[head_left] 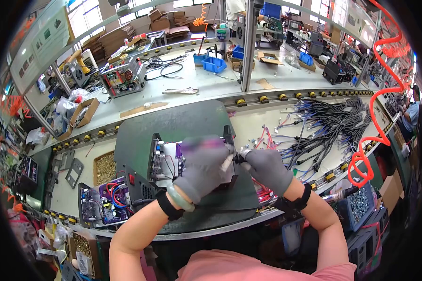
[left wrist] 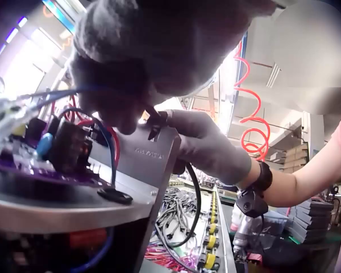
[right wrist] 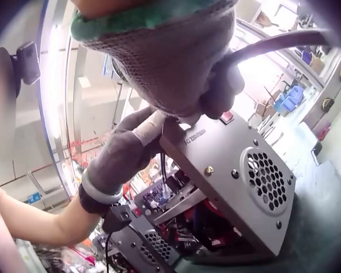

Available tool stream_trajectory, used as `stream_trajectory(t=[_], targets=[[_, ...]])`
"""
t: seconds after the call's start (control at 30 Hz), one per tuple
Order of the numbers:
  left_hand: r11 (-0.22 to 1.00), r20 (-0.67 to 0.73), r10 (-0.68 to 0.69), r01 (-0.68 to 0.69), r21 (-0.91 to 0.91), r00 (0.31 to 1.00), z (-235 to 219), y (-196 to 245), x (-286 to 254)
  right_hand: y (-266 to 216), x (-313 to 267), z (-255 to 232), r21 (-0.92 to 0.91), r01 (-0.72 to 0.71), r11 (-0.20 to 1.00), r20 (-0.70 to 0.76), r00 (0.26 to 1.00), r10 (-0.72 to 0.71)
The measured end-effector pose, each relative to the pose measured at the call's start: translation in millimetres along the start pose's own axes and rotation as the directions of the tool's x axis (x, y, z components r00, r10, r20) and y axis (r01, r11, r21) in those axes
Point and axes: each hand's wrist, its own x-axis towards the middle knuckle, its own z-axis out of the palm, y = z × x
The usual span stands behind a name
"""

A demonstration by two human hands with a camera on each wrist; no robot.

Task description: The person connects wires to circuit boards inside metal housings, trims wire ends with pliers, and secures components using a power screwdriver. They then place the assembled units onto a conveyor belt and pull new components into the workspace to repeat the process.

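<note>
A metal-cased electrical unit (head_left: 176, 152) with exposed boards and wires stands on the dark green mat. Both gloved hands meet at the top edge of its end panel (right wrist: 227, 165), which has a round honeycomb vent. My right hand (head_left: 268, 169) grips a thick black cable (right wrist: 278, 44) on the panel's outer side. From the inner side, my left hand (head_left: 202, 171) bends its fingers over the same edge; I cannot tell what they hold. A small black fitting (left wrist: 154, 124) sits in the panel's top between the hands. Dark wires (right wrist: 163, 165) hang below the left fingers.
A second opened unit (head_left: 103, 201) stands at the left, near a box of small brass-coloured parts (head_left: 105, 168). Many black cables (head_left: 333, 126) lie in a heap at the right. A coiled orange air hose (head_left: 361, 164) hangs at the right beside a bin of screws (head_left: 359, 203).
</note>
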Motion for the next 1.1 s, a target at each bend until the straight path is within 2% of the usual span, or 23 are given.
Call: stream_trajectory(t=[0.1, 0.17, 0.23, 0.27, 0.3, 0.33, 0.37, 0.43, 0.5, 0.53, 0.57, 0.63, 0.73, 0.8, 0.83, 0.87, 0.9, 0.93, 0.97, 1.0, 1.03, 1.07, 1.1], targets=[[0.995, -0.012, 0.038, -0.037, 0.087, 0.999, 0.5, 12.5, -16.1, -1.7, -3.6, -5.6, -0.021, 0.030, 0.999, 0.038, 0.999, -0.029], [0.990, 0.077, 0.003, -0.014, 0.138, 0.997, -2.2, 13.3, -14.8, -2.4, -0.5, -5.7, -0.009, 0.028, 1.000, 0.056, 0.998, -0.027], [0.991, 0.112, 0.043, -0.057, 0.123, 0.993, -6.1, 9.9, -6.4, -2.3, 5.2, -3.9, 0.033, -0.100, 0.994, 0.160, 0.983, 0.094], [0.988, 0.171, 0.058, -0.081, 0.133, 0.984, -7.9, 6.4, -1.8, -0.5, 11.1, -6.4, 0.029, -0.096, 0.995, 0.156, 0.984, 0.090], [0.988, 0.167, 0.058, -0.081, 0.134, 0.984, -10.0, 5.7, 1.6, -0.3, 15.4, -9.5, 0.024, -0.095, 0.995, 0.243, 0.966, 0.086], [0.984, 0.252, 0.040, -0.083, 0.159, 0.967, -12.8, 6.5, 3.8, -2.4, 16.7, -11.4, 0.022, -0.098, 0.995, 0.330, 0.940, 0.085], [0.979, 0.330, 0.020, -0.086, 0.185, 0.944, -15.6, 7.4, 6.8, -6.1, 18.6, -13.3, 0.021, -0.096, 0.995, 0.331, 0.940, 0.083], [0.976, 0.336, 0.015, -0.086, 0.200, 0.942, -15.1, 8.0, 10.3, -13.3, 18.7, -14.8, -0.232, -0.053, 0.971, 0.358, 0.924, 0.136], [0.972, 0.345, 0.006, -0.086, 0.217, 0.938, -10.7, 8.6, 8.1, -11.1, 12.2, -8.2, -0.257, -0.003, 0.966, 0.297, 0.951, 0.082], [0.957, 0.270, 0.045, -0.119, 0.264, 0.962, -5.8, 10.0, 0.0, -9.9, 10.2, -3.3, -0.283, 0.045, 0.958, 0.232, 0.972, 0.023], [0.939, 0.198, 0.086, -0.146, 0.312, 0.976, -0.6, 11.5, -7.8, -10.4, 8.5, 1.7, -0.274, 0.045, 0.961, 0.239, 0.971, 0.023], [0.960, 0.204, 0.037, -0.091, 0.263, 0.978, 11.4, 11.2, -13.5, -14.2, 3.4, 7.6, -0.318, 0.014, 0.948, 0.268, 0.960, 0.075], [0.947, 0.263, 0.006, -0.090, 0.308, 0.965, 12.2, 9.3, -7.4, -10.9, 10.5, 0.8, -0.271, -0.039, 0.962, 0.389, 0.910, 0.146], [0.973, 0.409, -0.049, -0.049, 0.225, 0.911, -0.2, 8.5, 2.4, -13.8, 15.5, -7.3, -0.229, -0.076, 0.970, 0.431, 0.886, 0.171], [0.971, 0.396, -0.048, -0.051, 0.236, 0.917, -6.8, 7.5, 1.6, -13.8, 19.2, -11.8, -0.193, -0.113, 0.975, 0.481, 0.855, 0.195], [0.988, 0.452, -0.068, -0.004, 0.157, 0.889, -15.5, 4.4, -1.5, -13.5, 17.7, -17.1, -0.199, -0.102, 0.975, 0.474, 0.861, 0.187], [0.996, 0.509, -0.083, 0.051, 0.076, 0.857, -25.5, 0.8, -5.4, -12.4, 11.0, -22.7, -0.088, -0.081, 0.993, 0.349, 0.931, 0.107], [0.993, 0.501, -0.112, 0.112, 0.030, 0.858, -41.5, -4.3, -11.0, -8.8, 5.4, -27.0, 0.022, -0.042, 0.999, 0.211, 0.977, 0.036], [0.995, 0.401, -0.051, 0.081, -0.058, 0.915, -53.7, -13.4, -19.8, -1.3, 1.2, -30.0, 0.020, -0.032, 0.999, 0.210, 0.977, 0.027], [0.861, 0.474, -0.184, 0.374, -0.345, 0.861, -71.2, -14.4, -17.4, 6.8, -3.6, -31.8, 0.082, -0.099, 0.992, 0.105, 0.990, 0.090], [0.564, 0.580, -0.265, 0.612, -0.555, 0.770, -86.6, -12.2, -12.0, 9.4, -6.4, -31.8, 0.154, -0.161, 0.975, 0.006, 0.987, 0.162], [0.379, 0.528, -0.304, 0.609, -0.697, 0.793, -90.4, -8.3, -8.3, 7.2, -0.5, -33.0, 0.324, -0.282, 0.903, 0.034, 0.957, 0.287], [0.183, 0.477, -0.351, 0.558, -0.809, 0.806, -89.8, -2.7, -4.2, 4.0, 6.6, -32.9, 0.326, -0.278, 0.903, 0.034, 0.959, 0.283]])
